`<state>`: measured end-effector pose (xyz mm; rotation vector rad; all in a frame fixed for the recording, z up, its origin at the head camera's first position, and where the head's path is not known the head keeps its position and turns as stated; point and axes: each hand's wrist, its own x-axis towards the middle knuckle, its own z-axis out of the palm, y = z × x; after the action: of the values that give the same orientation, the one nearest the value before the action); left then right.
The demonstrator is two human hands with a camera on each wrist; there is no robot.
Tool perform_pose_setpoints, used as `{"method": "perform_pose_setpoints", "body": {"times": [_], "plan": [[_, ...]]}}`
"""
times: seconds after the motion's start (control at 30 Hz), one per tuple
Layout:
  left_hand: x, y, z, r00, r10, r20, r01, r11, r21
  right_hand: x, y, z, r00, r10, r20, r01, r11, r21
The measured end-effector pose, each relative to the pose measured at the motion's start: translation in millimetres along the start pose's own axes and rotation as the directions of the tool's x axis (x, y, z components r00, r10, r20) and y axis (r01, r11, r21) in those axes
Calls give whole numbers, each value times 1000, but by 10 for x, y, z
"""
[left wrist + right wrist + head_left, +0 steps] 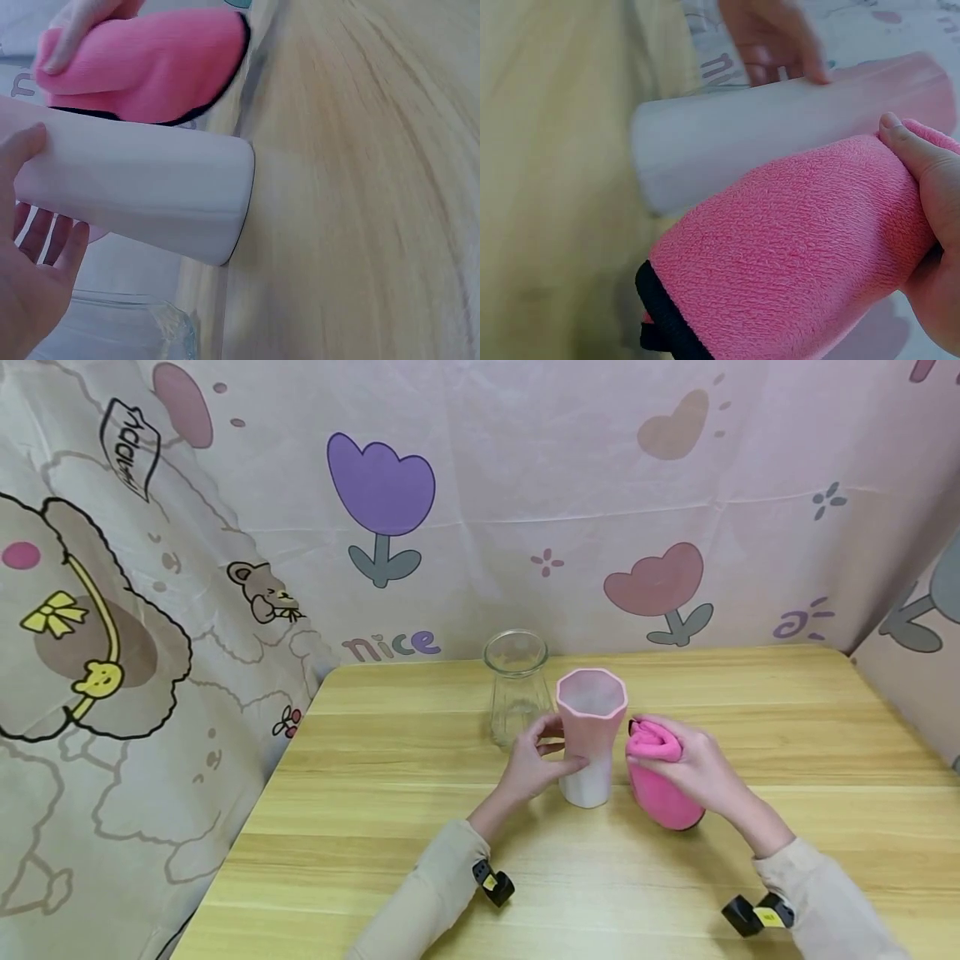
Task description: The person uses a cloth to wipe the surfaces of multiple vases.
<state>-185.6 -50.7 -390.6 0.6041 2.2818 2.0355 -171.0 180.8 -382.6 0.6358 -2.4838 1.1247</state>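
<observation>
A tall vase (589, 752), pink at its faceted rim and fading to white below, stands upright on the wooden table. My left hand (534, 762) grips it from the left, thumb on the near side and fingers round behind. Just to its right, my right hand (693, 766) holds a bright pink cloth (666, 789) bunched at the top, its lower part hanging down. The cloth (795, 247) looks fluffy and has a black edge in the right wrist view. In the left wrist view the white lower part of the vase (150, 176) reaches down to the tabletop.
A clear glass vase (517, 697) stands behind and left of the pink one, partly hidden by my left hand. The wooden table (360, 827) ends at the back against a printed fabric backdrop (480, 527). Black wrist cameras sit on both sleeves.
</observation>
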Motion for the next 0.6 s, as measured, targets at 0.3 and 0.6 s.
{"method": "perform_pose_setpoints", "body": {"times": [0.3,0.6], "plan": [[9,-10,-18,1000,-9,0,9,1000,3,299,-328,-236,987,-115,-110,119,992,35],[4,0,-15,1000,-21,7,21,1000,0,200,-175,-1,998,-43,-36,45,997,59]]}}
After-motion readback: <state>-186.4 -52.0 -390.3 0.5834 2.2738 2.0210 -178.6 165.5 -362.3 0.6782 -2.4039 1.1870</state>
